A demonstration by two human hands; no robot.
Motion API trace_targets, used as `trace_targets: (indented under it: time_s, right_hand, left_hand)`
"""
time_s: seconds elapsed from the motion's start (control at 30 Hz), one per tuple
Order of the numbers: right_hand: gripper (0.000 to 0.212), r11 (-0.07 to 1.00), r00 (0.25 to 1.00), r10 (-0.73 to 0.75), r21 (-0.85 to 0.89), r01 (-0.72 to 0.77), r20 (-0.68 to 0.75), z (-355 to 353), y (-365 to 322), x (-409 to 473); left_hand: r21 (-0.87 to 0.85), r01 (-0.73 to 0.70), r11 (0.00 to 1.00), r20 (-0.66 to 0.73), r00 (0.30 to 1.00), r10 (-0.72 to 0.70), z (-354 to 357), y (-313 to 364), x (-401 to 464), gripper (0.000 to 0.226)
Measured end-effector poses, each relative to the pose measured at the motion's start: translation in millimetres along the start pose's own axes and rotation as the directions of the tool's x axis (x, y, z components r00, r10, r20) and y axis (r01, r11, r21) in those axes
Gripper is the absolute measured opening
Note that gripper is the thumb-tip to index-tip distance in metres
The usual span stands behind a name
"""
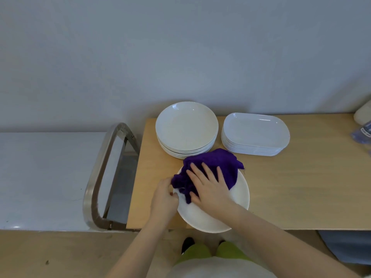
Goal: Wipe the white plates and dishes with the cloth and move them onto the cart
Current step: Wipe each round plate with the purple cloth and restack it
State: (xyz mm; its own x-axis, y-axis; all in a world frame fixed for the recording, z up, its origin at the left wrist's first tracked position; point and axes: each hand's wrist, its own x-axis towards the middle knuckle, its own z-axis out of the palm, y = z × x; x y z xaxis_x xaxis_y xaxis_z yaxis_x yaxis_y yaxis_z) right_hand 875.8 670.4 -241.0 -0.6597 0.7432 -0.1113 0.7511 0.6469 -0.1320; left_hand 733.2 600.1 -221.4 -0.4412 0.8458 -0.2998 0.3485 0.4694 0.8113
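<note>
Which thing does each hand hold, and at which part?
The left hand grips the round white plate at its left rim. The right hand holds nothing; it presses flat on the purple cloth.

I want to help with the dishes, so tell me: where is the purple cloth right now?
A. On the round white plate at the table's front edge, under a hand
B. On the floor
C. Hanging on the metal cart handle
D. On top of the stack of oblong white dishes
A. The crumpled purple cloth lies on the single round white plate at the wooden table edge, pressed flat by the right hand, while the left hand grips the plate's rim.
</note>
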Motion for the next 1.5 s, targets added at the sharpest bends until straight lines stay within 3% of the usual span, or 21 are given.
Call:
trace_targets:
  time_s: [0.13,0.33,0.5,0.63,0.77,1.03,1.3,1.5]
  right_hand:
    - [0.058,0.985,0.988,0.151,-0.083,-0.152,-0.022,-10.7,21.7,-4.1]
    - [0.049,0.99,0.99,0.136,-0.049,-0.134,0.034,-20.2,50.0,-30.3]
    - [0.047,0.984,0.982,0.177,-0.015,-0.177,0.06,-21.6,44.4,-53.5]
    - [0.054,0.957,0.964,0.267,0.116,-0.267,0.021,-18.3,25.7,-37.7]
    - [0.06,0.931,0.967,0.254,0.262,-0.253,0.032,-9.5,1.7,-9.5]
    - [0.04,0.899,0.997,0.073,0.433,-0.072,0.014,-1.3,-21.3,-9.4]
    - [0.029,0.916,0.994,-0.096,0.388,0.105,-0.043,-7.6,-23.8,-43.4]
    - [0.019,0.92,0.973,-0.229,0.323,0.223,-0.018,-15.0,-5.1,-65.5]
  left_hand:
    - [0.0,0.027,1.0,-0.011,1.0,-0.027,1.6,1.6,-1.3,0.04]
    - [-0.125,0.177,0.976,0.028,0.984,-0.175,-1.5,5.5,3.8,0.044]
    - [-0.129,0.172,0.977,-0.006,0.985,-0.175,-0.1,5.9,0.8,0.042]
    - [-0.113,0.147,0.983,0.005,0.989,-0.148,-1.4,4.6,-1.7,0.037]
    - [-0.153,0.199,0.968,0.059,0.98,-0.192,-6.0,5.1,-0.8,0.037]
    - [-0.189,0.253,0.949,0.147,0.963,-0.228,-13.4,8.4,4.2,0.027]
    - [0.069,0.085,0.994,-0.083,0.993,-0.079,1.3,9.2,1.8,0.03]
    - [0.167,0.049,0.985,-0.095,0.995,-0.033,6.8,12.2,2.4,0.041]
